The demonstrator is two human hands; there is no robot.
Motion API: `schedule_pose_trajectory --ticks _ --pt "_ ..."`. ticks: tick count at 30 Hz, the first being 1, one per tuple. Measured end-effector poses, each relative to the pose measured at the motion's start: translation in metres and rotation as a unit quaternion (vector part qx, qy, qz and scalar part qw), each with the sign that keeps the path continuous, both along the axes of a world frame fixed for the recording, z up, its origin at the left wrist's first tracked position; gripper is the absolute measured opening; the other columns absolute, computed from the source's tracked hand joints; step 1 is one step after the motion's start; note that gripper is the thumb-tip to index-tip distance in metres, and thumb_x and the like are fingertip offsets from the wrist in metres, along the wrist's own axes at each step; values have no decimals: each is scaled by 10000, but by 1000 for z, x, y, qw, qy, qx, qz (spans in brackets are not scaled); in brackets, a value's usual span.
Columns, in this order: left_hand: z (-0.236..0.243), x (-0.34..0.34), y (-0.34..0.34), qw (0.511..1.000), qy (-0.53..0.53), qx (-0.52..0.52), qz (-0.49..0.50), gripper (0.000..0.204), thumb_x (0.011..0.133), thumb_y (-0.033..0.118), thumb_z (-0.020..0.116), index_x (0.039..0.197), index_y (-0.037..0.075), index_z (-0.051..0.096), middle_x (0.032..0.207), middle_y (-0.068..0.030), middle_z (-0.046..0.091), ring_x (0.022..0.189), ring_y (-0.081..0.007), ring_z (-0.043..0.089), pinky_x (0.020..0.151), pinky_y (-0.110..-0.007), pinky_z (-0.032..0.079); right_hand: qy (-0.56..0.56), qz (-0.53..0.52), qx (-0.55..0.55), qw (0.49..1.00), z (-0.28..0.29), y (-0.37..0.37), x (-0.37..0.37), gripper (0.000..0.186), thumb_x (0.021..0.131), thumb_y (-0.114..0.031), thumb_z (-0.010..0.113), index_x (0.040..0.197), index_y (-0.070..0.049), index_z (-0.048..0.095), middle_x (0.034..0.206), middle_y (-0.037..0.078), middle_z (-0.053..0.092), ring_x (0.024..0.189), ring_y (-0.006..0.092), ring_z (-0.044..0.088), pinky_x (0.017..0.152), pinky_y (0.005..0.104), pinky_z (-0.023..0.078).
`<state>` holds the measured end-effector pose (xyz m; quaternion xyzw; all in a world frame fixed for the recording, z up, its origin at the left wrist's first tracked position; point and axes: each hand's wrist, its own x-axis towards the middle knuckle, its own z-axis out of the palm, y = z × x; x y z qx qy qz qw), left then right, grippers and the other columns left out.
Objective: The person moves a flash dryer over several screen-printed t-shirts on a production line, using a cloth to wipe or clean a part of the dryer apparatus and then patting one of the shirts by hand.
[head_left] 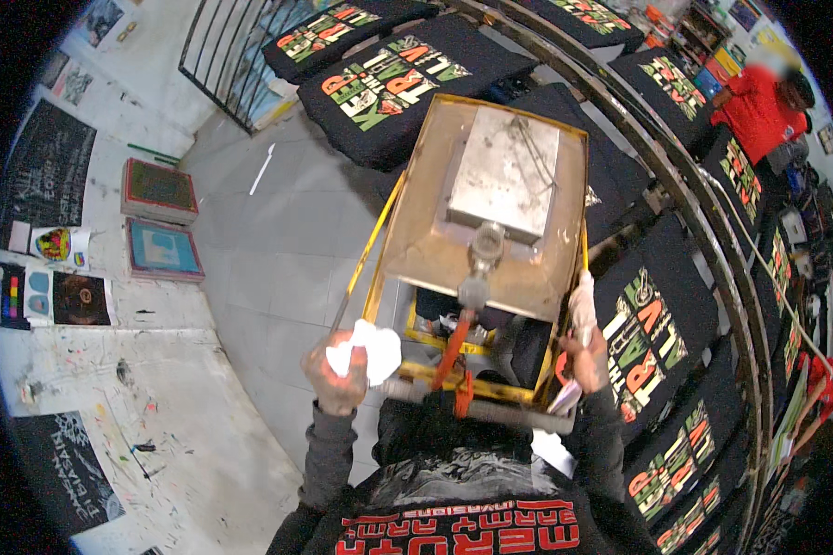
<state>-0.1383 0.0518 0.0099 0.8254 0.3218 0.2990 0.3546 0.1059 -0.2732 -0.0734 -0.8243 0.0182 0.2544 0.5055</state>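
My left hand (pixel 341 377) is closed around a bright white wad (pixel 379 351), cloth or paper, at the left end of the near bar of a yellow-framed cart (pixel 432 377). My right hand (pixel 590 363) curls around the cart's right side bar, just below a pale cloth wrapping (pixel 582 305); its fingers are partly hidden. Between my hands, the cart carries a wide, stained metal panel (pixel 416 231) with a flat silver box (pixel 507 176) on top. A round metal joint (pixel 487 245) and an orange-red lever (pixel 453 351) come toward me from the box.
Black printed T-shirts (pixel 389 88) lie on boards along a curved metal rail (pixel 713 227) ahead and right. Framed screens (pixel 162 248) lean at the left wall. Grey tiled floor (pixel 278 231) spreads left of the cart. A person in red (pixel 759 111) stands far right.
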Motion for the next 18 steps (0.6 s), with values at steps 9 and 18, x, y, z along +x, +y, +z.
schedule_pose_trajectory --ticks 9,18 --pt "47 -14 -80 965 236 -20 -113 182 747 247 730 855 105 698 747 -110 689 655 -318 677 595 -384 533 5 70 -11 998 32 -45 -8 437 856 -40 658 1268 54 544 1082 92 672 935 176 627 863 301 487" --pt "64 26 -76 910 373 -69 -165 247 754 264 735 926 87 727 788 -145 704 682 -334 686 587 -411 530 -25 80 -60 995 39 -30 26 389 880 -169 692 1163 77 588 903 105 683 695 140 598 634 292 486"
